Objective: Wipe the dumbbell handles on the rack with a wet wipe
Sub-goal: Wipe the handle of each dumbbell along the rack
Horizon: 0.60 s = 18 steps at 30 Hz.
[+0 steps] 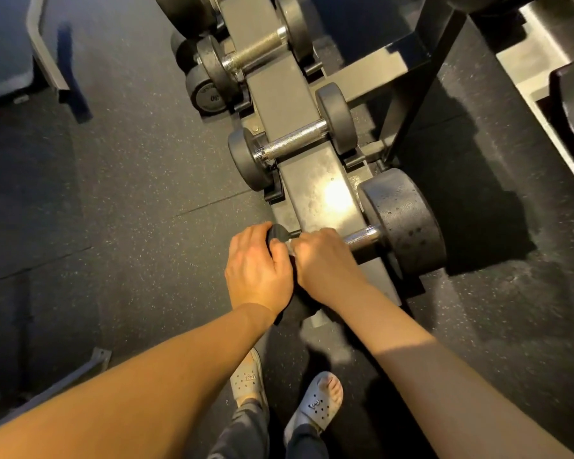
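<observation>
The nearest dumbbell [405,220] lies across the black rack [312,180] in the head view. My left hand [256,266] grips its black left head, fingers curled over the top. My right hand [325,263] is wrapped round the knurled chrome handle [362,238], close against the left hand. Only the handle's right end shows. The wet wipe is hidden; a pale sliver between the hands may be it or the chrome collar. Further up the rack rest a second dumbbell [295,144] and a third dumbbell [256,53], both untouched.
Speckled rubber floor [113,210] spreads to the left. A dark metal frame [418,94] and a slanted shelf [544,77] stand at the right. A bench leg [47,54] is at the upper left. My feet in grey sandals [315,405] are just below the rack's end.
</observation>
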Each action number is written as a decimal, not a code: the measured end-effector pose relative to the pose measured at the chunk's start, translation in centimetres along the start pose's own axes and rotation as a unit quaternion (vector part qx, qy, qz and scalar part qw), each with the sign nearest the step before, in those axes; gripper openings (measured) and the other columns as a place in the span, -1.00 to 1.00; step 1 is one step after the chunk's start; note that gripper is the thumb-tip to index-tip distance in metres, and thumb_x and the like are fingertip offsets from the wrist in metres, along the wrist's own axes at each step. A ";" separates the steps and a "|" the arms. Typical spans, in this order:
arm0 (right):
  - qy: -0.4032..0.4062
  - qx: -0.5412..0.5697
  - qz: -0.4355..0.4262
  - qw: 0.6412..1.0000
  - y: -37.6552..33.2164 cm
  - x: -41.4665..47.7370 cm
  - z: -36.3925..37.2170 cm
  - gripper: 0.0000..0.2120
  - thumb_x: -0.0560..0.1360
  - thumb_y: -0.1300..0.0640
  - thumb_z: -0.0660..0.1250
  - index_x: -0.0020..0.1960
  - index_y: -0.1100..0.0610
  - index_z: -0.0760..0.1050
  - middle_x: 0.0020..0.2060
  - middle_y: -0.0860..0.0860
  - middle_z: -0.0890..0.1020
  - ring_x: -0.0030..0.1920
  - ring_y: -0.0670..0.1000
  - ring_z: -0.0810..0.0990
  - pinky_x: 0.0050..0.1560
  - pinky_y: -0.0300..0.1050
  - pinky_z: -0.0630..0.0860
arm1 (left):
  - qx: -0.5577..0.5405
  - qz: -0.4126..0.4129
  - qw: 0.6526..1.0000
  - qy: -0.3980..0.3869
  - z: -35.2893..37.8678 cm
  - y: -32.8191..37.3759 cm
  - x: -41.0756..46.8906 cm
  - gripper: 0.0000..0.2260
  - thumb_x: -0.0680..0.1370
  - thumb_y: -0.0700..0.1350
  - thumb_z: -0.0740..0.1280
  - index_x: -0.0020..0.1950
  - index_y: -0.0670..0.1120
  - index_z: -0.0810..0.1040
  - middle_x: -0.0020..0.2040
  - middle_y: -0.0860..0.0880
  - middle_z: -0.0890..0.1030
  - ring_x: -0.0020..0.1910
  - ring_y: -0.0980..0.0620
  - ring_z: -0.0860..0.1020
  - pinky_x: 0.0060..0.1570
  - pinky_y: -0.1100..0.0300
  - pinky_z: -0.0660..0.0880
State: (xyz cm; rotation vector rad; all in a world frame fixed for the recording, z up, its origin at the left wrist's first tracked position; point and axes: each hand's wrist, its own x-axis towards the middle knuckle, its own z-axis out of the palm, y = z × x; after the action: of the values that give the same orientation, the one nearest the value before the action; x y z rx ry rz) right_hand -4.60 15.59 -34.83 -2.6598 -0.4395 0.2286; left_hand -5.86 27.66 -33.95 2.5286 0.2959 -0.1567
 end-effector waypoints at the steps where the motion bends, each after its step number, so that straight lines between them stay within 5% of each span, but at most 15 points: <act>1: -0.013 -0.022 -0.013 1.000 0.7 -0.2 -0.3 -0.91 0.38 0.30 0.46 -0.20 0.15 0.58 -0.32 0.08 0.61 -0.26 0.15 0.58 -0.03 0.05 0.47 | 0.000 0.001 1.000 0.000 0.0 0.0 0.0 -0.56 0.59 0.00 0.07 0.37 -0.09 0.54 0.28 -0.06 0.59 0.31 -0.05 0.45 0.23 0.07 0.38; 3: -0.045 -0.100 -0.009 0.994 1.7 -1.0 -1.6 -0.90 0.45 0.18 0.43 -0.03 0.09 0.61 -0.12 0.03 0.62 0.00 0.10 0.56 0.23 0.05 0.39 | 0.002 0.005 1.000 -0.002 0.0 0.0 0.0 -0.56 0.60 0.00 0.07 0.37 -0.09 0.54 0.28 -0.06 0.59 0.30 -0.05 0.45 0.24 0.05 0.39; 5: -0.003 -0.133 0.017 0.991 2.3 -2.6 -2.2 -0.83 0.42 0.17 0.47 0.01 0.11 0.63 0.01 0.06 0.59 0.11 0.12 0.52 0.28 0.07 0.40 | 0.002 0.006 1.000 0.001 0.0 -0.1 0.1 -0.56 0.60 0.00 0.07 0.37 -0.09 0.54 0.27 -0.07 0.60 0.30 -0.05 0.46 0.23 0.04 0.40; 10: 0.140 0.013 0.161 0.977 1.4 -6.7 0.3 -0.93 0.51 0.20 0.40 0.00 0.14 0.60 -0.08 0.04 0.54 -0.13 0.03 0.52 -0.20 -0.03 0.50 | 0.001 0.006 1.000 0.005 0.1 -0.2 0.1 -0.58 0.61 -0.01 0.09 0.37 -0.09 0.54 0.26 -0.07 0.60 0.28 -0.06 0.46 0.21 0.05 0.39; 12: 0.192 0.148 0.299 0.923 0.3 -6.2 1.2 -0.94 0.62 0.13 0.32 0.01 0.08 0.56 -0.10 -0.05 0.56 -0.15 -0.06 0.53 -0.24 -0.17 0.45 | 0.004 0.007 1.000 0.004 0.1 -0.2 0.1 -0.58 0.61 -0.01 0.09 0.37 -0.09 0.54 0.26 -0.07 0.60 0.28 -0.06 0.46 0.22 0.06 0.39; 15: 0.233 0.352 0.436 0.795 -2.2 -5.0 2.5 -0.95 0.60 0.13 0.36 -0.04 0.07 0.53 -0.16 -0.07 0.62 -0.11 -0.08 0.58 -0.16 -0.23 0.48 | 0.005 0.006 1.000 0.005 0.1 -0.1 0.0 -0.57 0.60 -0.01 0.08 0.38 -0.08 0.54 0.26 -0.05 0.60 0.29 -0.05 0.46 0.21 0.08 0.38; 18: 0.184 0.412 0.445 0.774 -3.8 -4.2 3.2 -0.88 0.56 0.16 0.40 -0.14 0.06 0.51 -0.26 -0.08 0.59 -0.19 -0.14 0.56 -0.23 -0.30 0.41 | 0.004 0.005 1.000 0.007 0.1 0.0 -0.1 -0.57 0.60 -0.01 0.08 0.38 -0.08 0.53 0.26 -0.06 0.60 0.30 -0.05 0.46 0.21 0.07 0.38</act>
State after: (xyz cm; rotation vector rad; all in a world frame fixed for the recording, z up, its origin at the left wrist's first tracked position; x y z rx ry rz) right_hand -10.30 18.65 -35.66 -1.7454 0.8924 0.1141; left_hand -5.96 27.62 -34.03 2.5405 0.2876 -0.1360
